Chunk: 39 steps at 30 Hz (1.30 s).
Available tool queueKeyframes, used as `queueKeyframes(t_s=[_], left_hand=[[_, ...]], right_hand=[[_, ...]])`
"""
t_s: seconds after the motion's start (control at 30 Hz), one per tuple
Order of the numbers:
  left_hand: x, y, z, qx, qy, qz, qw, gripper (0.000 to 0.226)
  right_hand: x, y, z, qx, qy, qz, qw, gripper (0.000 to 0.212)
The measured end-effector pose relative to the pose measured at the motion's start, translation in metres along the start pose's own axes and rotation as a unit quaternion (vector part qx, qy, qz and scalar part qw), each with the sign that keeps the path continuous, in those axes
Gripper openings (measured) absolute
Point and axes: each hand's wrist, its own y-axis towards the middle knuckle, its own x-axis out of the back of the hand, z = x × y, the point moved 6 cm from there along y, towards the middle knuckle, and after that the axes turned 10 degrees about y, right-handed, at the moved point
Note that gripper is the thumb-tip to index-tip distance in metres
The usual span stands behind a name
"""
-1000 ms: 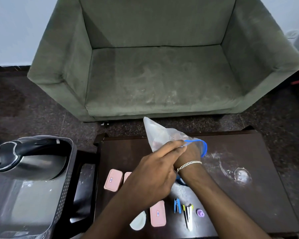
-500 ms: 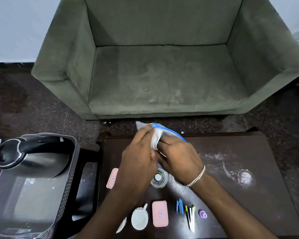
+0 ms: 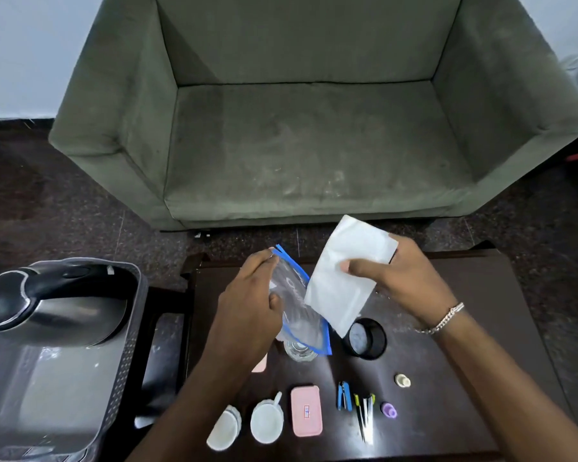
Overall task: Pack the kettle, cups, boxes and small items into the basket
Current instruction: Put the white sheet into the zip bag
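Hands (image 3: 247, 315) parted; two cups (image 3: 266, 422) remain.

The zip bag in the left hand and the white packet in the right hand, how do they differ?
The zip bag is clear with blue edging; the white packet is opaque and plain. The left hand grips the bag by its side and top corner, while the right hand pinches the packet across its middle. The packet overlaps the front of the bag. Both are flat, held tilted above the table.

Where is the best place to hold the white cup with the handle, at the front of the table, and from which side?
Probably the small handle of the white cup: it sticks out at the cup's far right, toward the pink box. Come from above and pinch it; the second white cup crowds the left side.
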Motion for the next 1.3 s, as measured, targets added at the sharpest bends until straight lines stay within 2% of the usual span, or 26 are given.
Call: queueKeyframes(t_s=[0.07,0.17,0.27,0.37,0.43,0.53,0.7,1.03,1.17,1.3], left_hand=[[-0.002,0.000,-0.001,-0.006,0.001,-0.001,1.000,0.059],[-0.005,0.001,-0.002,-0.011,0.006,0.002,1.000,0.060],[-0.007,0.003,0.000,-0.010,0.011,0.001,1.000,0.061],[-0.006,0.003,0.004,-0.002,0.012,0.004,1.000,0.061],[-0.007,0.003,0.006,0.002,0.010,0.010,1.000,0.060],[-0.010,0.001,0.008,0.006,0.007,0.019,1.000,0.059],[-0.016,-0.001,0.011,0.009,0.013,0.024,1.000,0.060],[-0.023,-0.005,0.017,-0.004,0.024,0.012,1.000,0.059],[-0.024,-0.007,0.017,-0.006,0.033,0.011,0.999,0.059],[-0.024,-0.007,0.017,-0.006,0.035,0.016,0.999,0.057]], right_hand=[[0.007,0.001,0.007,-0.006,-0.057,0.010,0.998,0.013],[0.019,0.003,0.019,-0.006,-0.175,0.035,0.984,0.017],[0.034,0.001,0.033,0.000,-0.310,0.039,0.950,0.006],[0.055,0.000,0.037,-0.004,-0.389,0.037,0.920,0.015],[0.070,-0.001,0.029,-0.019,-0.398,0.036,0.917,0.019],[0.088,-0.007,0.001,-0.065,-0.345,0.026,0.936,0.014],[0.106,-0.022,-0.071,-0.115,-0.272,-0.056,0.954,0.020],[0.101,-0.022,-0.172,-0.144,-0.263,-0.144,0.943,0.029],[0.095,-0.013,-0.195,-0.163,-0.302,-0.167,0.925,0.015],[0.086,-0.014,-0.214,-0.161,-0.323,-0.167,0.917,0.011]])
